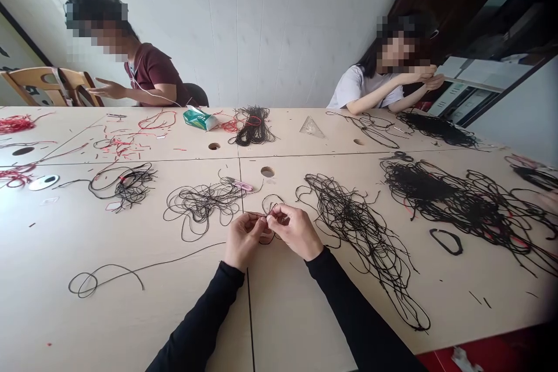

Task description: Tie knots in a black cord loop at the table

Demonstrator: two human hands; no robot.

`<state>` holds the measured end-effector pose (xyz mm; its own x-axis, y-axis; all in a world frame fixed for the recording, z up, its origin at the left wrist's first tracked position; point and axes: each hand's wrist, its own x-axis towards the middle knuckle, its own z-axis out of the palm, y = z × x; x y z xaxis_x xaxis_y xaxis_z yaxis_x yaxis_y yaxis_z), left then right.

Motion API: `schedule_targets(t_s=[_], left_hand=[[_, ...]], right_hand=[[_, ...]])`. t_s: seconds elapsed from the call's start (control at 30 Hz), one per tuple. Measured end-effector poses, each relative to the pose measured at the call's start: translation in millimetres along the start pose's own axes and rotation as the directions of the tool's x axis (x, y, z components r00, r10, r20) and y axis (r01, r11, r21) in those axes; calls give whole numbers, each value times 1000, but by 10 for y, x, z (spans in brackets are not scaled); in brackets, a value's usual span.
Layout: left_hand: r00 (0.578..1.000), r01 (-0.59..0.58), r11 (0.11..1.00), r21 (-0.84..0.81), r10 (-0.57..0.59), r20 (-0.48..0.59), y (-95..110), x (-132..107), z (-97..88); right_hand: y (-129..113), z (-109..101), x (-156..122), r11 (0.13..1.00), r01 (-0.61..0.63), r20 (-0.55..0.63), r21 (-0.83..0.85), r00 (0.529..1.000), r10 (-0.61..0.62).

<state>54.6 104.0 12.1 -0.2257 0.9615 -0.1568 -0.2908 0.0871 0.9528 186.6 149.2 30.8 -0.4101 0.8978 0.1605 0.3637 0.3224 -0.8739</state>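
Over the middle of the table, my left hand (pixel 244 238) and my right hand (pixel 296 229) meet with their fingertips pinched together. Between them they hold a thin black cord (pixel 275 204), part of which loops up above the fingers. A long black strand (pixel 185 257) runs left from my left hand and ends in loose loops on the tabletop. The exact spot where the cord is pinched is hidden by the fingers. Beyond my left hand lies a tangle of thin black cord (pixel 203 203). To the right of my right hand spreads a bigger heap of knotted black cords (pixel 349 215).
Pink-handled snips (pixel 242 185) and a round table hole (pixel 267 172) are just ahead. Dark scissors (pixel 397 156) lie beside a large black cord pile (pixel 453 197). A green packet (pixel 199 118) and red cord scraps (pixel 117 145) lie farther back. Two people (pixel 154 72) sit across the table.
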Motion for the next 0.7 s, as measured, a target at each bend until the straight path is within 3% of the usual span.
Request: schedule_targets(t_s=[0.17, 0.7], left_hand=[[998, -62, 995, 82, 63, -10, -4, -2, -13], [998, -56, 998, 17, 56, 4, -28, 3, -10]], right_hand=[[9, -5, 4, 1000, -4, 25, -2, 1000, 4], [25, -6, 9, 1000, -8, 16, 8, 1000, 8]])
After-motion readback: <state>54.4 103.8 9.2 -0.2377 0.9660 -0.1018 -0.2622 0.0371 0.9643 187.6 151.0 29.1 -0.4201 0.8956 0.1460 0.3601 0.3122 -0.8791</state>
